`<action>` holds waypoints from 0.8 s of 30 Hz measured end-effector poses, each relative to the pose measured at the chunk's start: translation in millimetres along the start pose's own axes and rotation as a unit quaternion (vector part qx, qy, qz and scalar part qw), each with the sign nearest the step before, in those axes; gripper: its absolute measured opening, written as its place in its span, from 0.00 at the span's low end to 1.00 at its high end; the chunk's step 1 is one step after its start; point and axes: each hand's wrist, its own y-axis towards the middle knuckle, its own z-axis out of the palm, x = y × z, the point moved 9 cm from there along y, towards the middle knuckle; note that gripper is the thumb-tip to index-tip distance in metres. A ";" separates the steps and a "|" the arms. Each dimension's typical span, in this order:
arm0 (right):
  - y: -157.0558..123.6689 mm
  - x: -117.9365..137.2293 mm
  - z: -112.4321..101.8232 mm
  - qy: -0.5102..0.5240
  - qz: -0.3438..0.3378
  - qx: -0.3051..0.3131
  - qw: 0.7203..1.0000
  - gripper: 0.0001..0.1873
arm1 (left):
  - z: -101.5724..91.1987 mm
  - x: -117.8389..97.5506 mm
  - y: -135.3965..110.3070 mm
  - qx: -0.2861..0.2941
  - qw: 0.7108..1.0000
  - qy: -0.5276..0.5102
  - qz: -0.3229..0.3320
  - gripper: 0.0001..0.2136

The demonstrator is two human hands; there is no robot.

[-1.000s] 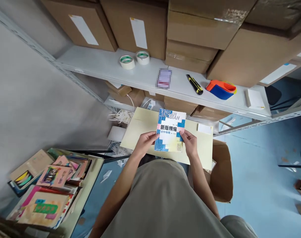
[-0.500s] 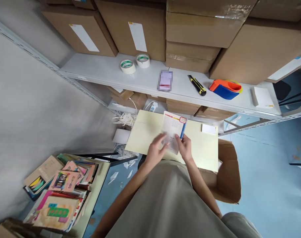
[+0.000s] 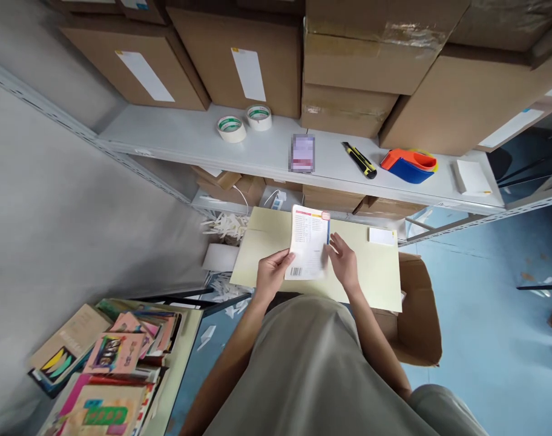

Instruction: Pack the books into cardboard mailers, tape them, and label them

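Note:
A thin booklet shows its white back cover with a barcode, held above a pale yellow board. My left hand grips the booklet's lower left corner, thumb on top. My right hand rests against the booklet's right edge, its fingers stretched out and slightly blurred. The board lies over an open cardboard box in front of my body.
A white shelf carries two tape rolls, a yellow-black utility knife, an orange-blue tape dispenser and a white pad. Brown cartons are stacked behind. A pile of colourful books sits lower left. Paper scraps litter the floor.
The booklet has been flipped from its blue front cover to its white back cover. My left hand now grips its lower left corner; my right hand has loosened to its right edge.

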 end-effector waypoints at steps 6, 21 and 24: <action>-22.1 16.1 43.8 -0.010 -0.019 0.067 0.997 0.33 | 36.1 -14.9 -25.3 0.020 0.969 0.219 0.112 0.17; 2.1 21.4 2.4 0.123 0.040 0.137 0.982 0.32 | -16.3 -18.5 20.0 0.044 0.999 -0.001 -0.002 0.30; 8.8 25.2 -7.9 0.068 -0.001 0.122 0.990 0.29 | -11.4 -28.9 18.6 0.038 0.998 0.034 0.033 0.27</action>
